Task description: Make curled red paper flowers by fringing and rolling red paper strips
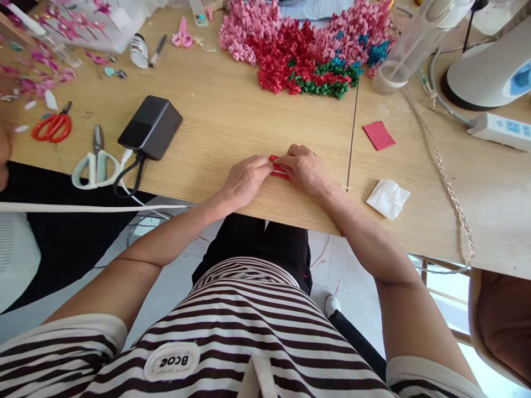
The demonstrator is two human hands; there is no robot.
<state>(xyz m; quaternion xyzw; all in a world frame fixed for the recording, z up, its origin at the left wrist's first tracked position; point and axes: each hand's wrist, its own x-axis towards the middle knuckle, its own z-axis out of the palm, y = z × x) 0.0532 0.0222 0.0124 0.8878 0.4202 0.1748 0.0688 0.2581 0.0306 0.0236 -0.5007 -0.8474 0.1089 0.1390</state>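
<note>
A small red folded piece [280, 175], paper or cloth, lies on the table in front of me with a thin pale line across it. My left hand [248, 179] has its fingertips closed on the left end of this piece. From the other side my right hand [306, 170] pinches its right end, the fingers covering much of it. A thin pale stick [345, 188] shows beside my right wrist. Farther right lie a flat red square [379, 135] of similar colour and a crumpled white tissue [388, 199].
Left stand a dark power block [150, 128] with cables, white-handled scissors [96, 166] and red-handled scissors [53, 126]. Piles of pink, red and green curled pieces [286, 52] fill the back. A twisted cord [443, 166] and power strip [500, 130] lie right.
</note>
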